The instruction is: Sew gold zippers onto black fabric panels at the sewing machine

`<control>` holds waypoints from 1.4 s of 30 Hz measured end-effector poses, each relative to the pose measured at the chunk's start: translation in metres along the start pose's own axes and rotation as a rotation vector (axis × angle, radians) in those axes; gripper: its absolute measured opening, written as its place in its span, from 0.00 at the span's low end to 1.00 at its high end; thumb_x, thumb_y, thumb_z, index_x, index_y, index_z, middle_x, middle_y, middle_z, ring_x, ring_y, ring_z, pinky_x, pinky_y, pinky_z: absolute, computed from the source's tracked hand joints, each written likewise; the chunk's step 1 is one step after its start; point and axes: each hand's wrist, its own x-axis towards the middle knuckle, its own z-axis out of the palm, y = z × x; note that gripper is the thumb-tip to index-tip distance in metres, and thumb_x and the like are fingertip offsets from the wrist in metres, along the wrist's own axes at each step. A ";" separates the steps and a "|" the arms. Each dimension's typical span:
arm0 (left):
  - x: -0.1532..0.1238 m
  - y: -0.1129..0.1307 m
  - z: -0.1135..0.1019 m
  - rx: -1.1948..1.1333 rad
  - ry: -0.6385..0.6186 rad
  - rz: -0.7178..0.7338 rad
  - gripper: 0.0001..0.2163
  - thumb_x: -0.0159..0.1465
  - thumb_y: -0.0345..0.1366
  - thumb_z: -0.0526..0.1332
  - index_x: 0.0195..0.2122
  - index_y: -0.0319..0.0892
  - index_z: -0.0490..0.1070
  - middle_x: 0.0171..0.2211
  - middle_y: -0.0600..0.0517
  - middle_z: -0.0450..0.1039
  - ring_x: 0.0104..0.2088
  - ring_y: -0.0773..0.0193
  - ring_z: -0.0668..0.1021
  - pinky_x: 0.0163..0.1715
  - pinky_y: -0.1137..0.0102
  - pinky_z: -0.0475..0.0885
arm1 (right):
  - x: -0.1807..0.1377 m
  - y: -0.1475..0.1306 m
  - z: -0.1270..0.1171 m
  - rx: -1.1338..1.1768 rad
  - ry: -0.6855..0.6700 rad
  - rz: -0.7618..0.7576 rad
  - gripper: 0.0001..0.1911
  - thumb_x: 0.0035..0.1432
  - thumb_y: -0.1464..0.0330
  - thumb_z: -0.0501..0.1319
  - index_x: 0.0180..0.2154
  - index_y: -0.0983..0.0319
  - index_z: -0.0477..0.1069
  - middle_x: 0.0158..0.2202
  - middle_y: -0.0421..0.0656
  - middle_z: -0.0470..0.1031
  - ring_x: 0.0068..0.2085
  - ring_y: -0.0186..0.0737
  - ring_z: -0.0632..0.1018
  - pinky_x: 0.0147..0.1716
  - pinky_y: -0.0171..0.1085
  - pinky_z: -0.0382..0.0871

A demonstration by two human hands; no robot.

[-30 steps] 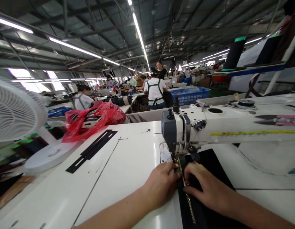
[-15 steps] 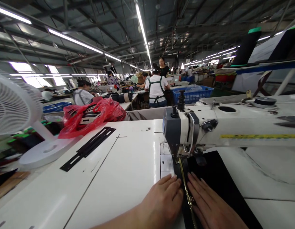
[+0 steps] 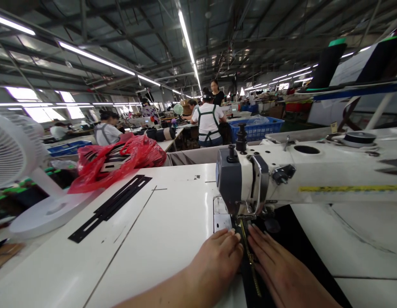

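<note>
White desk [image 3: 153, 239] in a factory hall: at lower centre, left hand [image 3: 217, 261] and right hand [image 3: 278, 269], each grip open, press flat on black fabric [image 3: 301, 244] either side of its zipper [image 3: 249, 256], under the sewing machine [image 3: 249, 184].

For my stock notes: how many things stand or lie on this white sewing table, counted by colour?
Black: 2 (fabric piece, flat strip)
Red: 1 (plastic bag)
White: 2 (sewing machine, fan)
Total: 5
</note>
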 end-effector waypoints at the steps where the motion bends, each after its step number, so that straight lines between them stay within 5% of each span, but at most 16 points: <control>1: 0.001 -0.002 0.000 -0.022 -0.008 -0.003 0.11 0.66 0.27 0.47 0.36 0.33 0.69 0.31 0.44 0.73 0.37 0.60 0.76 0.45 0.64 0.74 | 0.002 0.001 0.001 0.019 -0.003 0.014 0.22 0.52 0.78 0.48 0.47 0.72 0.71 0.50 0.55 0.71 0.50 0.47 0.73 0.45 0.42 0.73; 10: 0.007 -0.021 0.012 -0.055 -0.100 -0.079 0.10 0.66 0.30 0.49 0.34 0.35 0.68 0.34 0.44 0.70 0.38 0.59 0.74 0.42 0.64 0.74 | 0.021 0.016 0.005 0.229 -0.032 0.164 0.22 0.56 0.78 0.47 0.49 0.65 0.69 0.44 0.49 0.76 0.49 0.45 0.74 0.51 0.44 0.69; 19: 0.007 -0.017 0.008 -0.015 -0.123 -0.105 0.06 0.63 0.28 0.52 0.37 0.36 0.68 0.33 0.45 0.72 0.36 0.58 0.75 0.39 0.63 0.75 | 0.023 0.028 0.014 0.385 -0.067 0.267 0.15 0.60 0.73 0.49 0.44 0.60 0.70 0.42 0.46 0.76 0.45 0.43 0.76 0.44 0.40 0.72; 28: -0.004 0.000 0.012 0.040 0.036 -0.031 0.10 0.67 0.29 0.48 0.41 0.36 0.68 0.34 0.45 0.74 0.35 0.60 0.78 0.34 0.67 0.76 | 0.018 0.027 0.028 0.307 0.074 0.397 0.10 0.56 0.71 0.54 0.37 0.60 0.72 0.36 0.46 0.77 0.38 0.45 0.77 0.39 0.43 0.72; 42: 0.001 -0.005 0.016 0.036 0.056 -0.049 0.12 0.68 0.32 0.46 0.39 0.36 0.69 0.31 0.47 0.74 0.33 0.62 0.77 0.33 0.67 0.77 | 0.024 0.030 0.028 0.329 0.100 0.426 0.09 0.56 0.71 0.54 0.33 0.61 0.73 0.33 0.46 0.77 0.35 0.46 0.77 0.35 0.43 0.72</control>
